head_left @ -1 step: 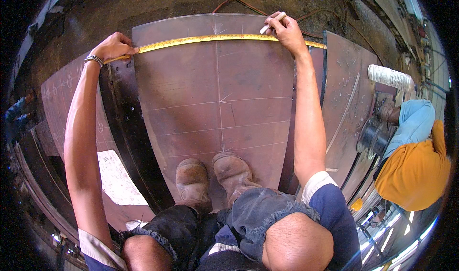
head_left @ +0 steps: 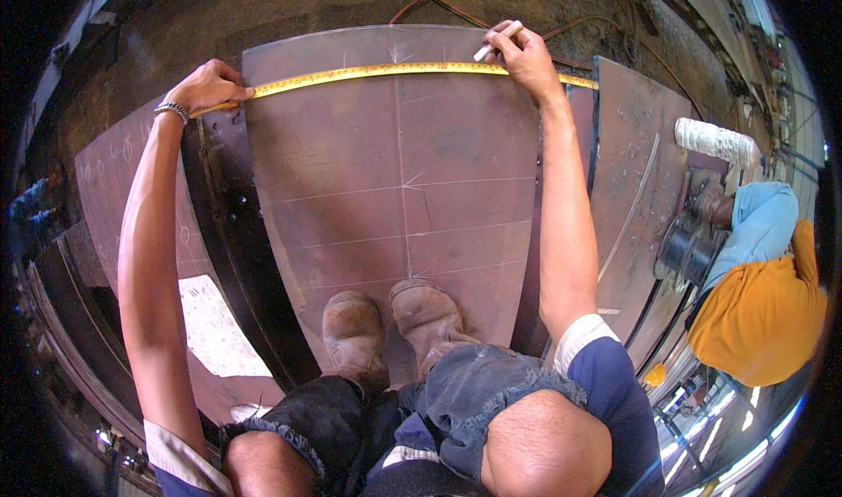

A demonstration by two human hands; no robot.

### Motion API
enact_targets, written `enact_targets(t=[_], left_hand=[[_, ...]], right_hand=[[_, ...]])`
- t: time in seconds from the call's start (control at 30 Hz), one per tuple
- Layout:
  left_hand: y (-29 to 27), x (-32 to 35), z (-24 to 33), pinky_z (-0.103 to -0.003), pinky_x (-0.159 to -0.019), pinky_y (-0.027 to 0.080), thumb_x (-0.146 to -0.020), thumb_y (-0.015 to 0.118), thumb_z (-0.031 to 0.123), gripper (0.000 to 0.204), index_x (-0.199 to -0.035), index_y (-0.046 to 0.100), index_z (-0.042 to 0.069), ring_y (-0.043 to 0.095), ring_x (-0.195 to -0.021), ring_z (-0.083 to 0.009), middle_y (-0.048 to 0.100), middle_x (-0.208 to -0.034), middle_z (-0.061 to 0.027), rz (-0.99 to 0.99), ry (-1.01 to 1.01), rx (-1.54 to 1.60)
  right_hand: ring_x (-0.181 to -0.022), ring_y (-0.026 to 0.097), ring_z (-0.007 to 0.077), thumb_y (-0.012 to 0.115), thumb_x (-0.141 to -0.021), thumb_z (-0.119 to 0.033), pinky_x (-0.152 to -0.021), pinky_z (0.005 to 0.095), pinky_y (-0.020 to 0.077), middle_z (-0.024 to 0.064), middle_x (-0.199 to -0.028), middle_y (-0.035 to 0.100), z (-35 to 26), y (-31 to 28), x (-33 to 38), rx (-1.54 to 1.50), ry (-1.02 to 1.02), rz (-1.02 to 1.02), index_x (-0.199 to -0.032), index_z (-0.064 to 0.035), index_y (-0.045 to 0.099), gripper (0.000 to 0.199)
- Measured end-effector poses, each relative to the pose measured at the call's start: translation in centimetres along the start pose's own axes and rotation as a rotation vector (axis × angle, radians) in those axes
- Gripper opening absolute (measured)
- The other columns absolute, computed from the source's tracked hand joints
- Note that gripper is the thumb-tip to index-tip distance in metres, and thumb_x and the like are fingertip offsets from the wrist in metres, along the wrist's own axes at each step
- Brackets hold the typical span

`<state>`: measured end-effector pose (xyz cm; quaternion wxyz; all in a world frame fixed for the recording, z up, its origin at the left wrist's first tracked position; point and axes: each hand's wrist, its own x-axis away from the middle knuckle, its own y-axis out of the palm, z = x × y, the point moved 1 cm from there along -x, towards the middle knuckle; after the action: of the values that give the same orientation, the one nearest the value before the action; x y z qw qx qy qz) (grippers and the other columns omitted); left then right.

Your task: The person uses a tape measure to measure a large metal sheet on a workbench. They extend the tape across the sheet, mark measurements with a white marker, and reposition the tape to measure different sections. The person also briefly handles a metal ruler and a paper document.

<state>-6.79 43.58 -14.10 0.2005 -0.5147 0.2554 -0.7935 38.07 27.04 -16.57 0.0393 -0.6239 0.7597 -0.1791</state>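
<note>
Your yellow tape measure (head_left: pixel 386 71) already spans the steel plate (head_left: pixel 395 172) near its 12 o'clock edge, and chalk lines cross it; no new mark shows. At 10 o'clock your left hand (head_left: pixel 206 86) pinches the tape's end. At 1 o'clock your right hand (head_left: pixel 524 57) presses the tape, fingers closed on a white chalk stick (head_left: pixel 496 41).

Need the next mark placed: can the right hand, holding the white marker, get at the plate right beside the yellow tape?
Probably yes. The right hand already rests on the yellow tape with the white marker raised, and the steel plate beside it lies bare.
</note>
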Motion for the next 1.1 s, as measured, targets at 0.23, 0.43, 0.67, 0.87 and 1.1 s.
enact_targets(t=[0.23,0.43,0.67,0.87,1.1], left_hand=[[0.1,0.0,0.2,-0.029,-0.059,0.048,-0.083,0.071,0.039,0.039,-0.077,0.072,0.001,0.062,-0.06,-0.0124,0.067,-0.066,-0.0051,0.015,-0.024,-0.011],[0.1,0.2,0.8,-0.029,-0.059,0.048,-0.083,0.071,0.039,0.038,-0.078,0.072,0.001,0.062,-0.06,-0.0123,0.067,-0.066,-0.0047,-0.002,-0.052,0.005],[0.0,0.0,0.2,-0.03,-0.06,0.049,-0.082,0.072,0.038,0.037,-0.077,0.072,0.002,0.063,-0.062,-0.0131,0.068,-0.067,-0.005,0.011,-0.022,-0.019],[-0.1,0.2,0.7,-0.029,-0.06,0.049,-0.082,0.072,0.038,0.036,-0.08,0.072,0.002,0.062,-0.06,-0.0126,0.067,-0.067,-0.0054,0.011,-0.015,-0.02],[0.2,0.0,0.2,-0.031,-0.065,0.05,-0.078,0.074,0.036,0.035,-0.078,0.074,0.002,0.064,-0.062,-0.0156,0.068,-0.068,-0.0067,0.035,-0.035,0.042]], right_hand=[[-0.074,0.063,0.0094,0.063,-0.093,-0.023,-0.069,0.028,0.0496,0.0019,-0.078,0.068,-0.3,2.3,-0.5,0.051,-0.066,-0.086,-0.09,-0.0052,0.066,0.018],[-0.072,0.063,0.0091,0.062,-0.093,-0.023,-0.069,0.0284,0.0499,0.0015,-0.077,0.068,0.3,2.7,-0.6,0.091,-0.003,-0.106,-0.089,-0.0052,0.066,0.019],[-0.071,0.062,0.0095,0.062,-0.093,-0.022,-0.067,0.0283,0.0495,0.0015,-0.075,0.067,0.2,3.2,-0.6,0.02,-0.035,-0.106,-0.087,-0.0044,0.066,0.019],[-0.071,0.062,0.0096,0.062,-0.092,-0.023,-0.068,0.0286,0.0497,0.0013,-0.075,0.067,1.0,2.0,-0.6,0.078,-0.035,-0.059,-0.089,-0.0046,0.066,0.019],[-0.072,0.062,0.0097,0.062,-0.092,-0.022,-0.069,0.0282,0.0498,0.0023,-0.077,0.067,1.0,2.0,-0.6,0.065,-0.027,-0.076,-0.088,-0.0043,0.066,0.018]])
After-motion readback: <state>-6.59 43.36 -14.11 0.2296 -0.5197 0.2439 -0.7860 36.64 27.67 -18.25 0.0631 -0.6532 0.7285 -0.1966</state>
